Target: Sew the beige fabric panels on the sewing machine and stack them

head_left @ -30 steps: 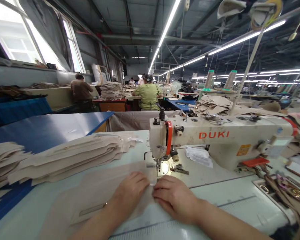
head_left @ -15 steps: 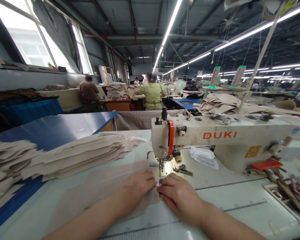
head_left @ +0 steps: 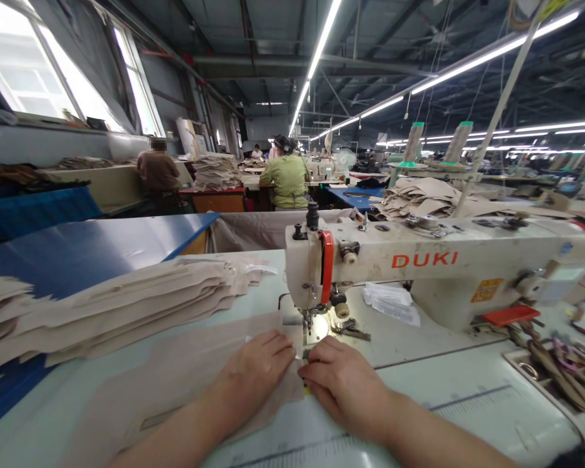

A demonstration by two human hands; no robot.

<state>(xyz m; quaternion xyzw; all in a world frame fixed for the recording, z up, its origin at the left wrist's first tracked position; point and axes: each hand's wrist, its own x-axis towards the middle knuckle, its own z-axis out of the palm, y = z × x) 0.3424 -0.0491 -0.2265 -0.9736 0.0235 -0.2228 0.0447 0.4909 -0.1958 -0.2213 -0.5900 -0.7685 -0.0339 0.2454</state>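
Note:
A thin beige fabric piece (head_left: 175,364) lies flat on the sewing machine's pale table, its right edge beside the needle area. My left hand (head_left: 266,361) rests on this piece, fingers bent and pressed together at its edge. Just right of it, my right hand (head_left: 346,377) has thumb and fingers pinched at the same edge; a small yellow bit shows beneath the fingertips. Both hands are in front of the presser foot (head_left: 310,322) of the white DUKI sewing machine (head_left: 370,260). The machine's lamp lights the needle plate. What lies under the fingertips is hidden.
Stacked beige fabric pieces (head_left: 141,299) lie to the left, partly over a blue table (head_left: 102,240). White paper slips (head_left: 392,302) sit under the machine arm. A tray (head_left: 541,390) with straps and rings is at right. Thread cones (head_left: 412,144) stand behind; other people sit farther off.
The whole view has shifted slightly left. More of the fabric shows by my left forearm, including a narrow slot-like mark. Both hands keep nearly the same place before the needle.

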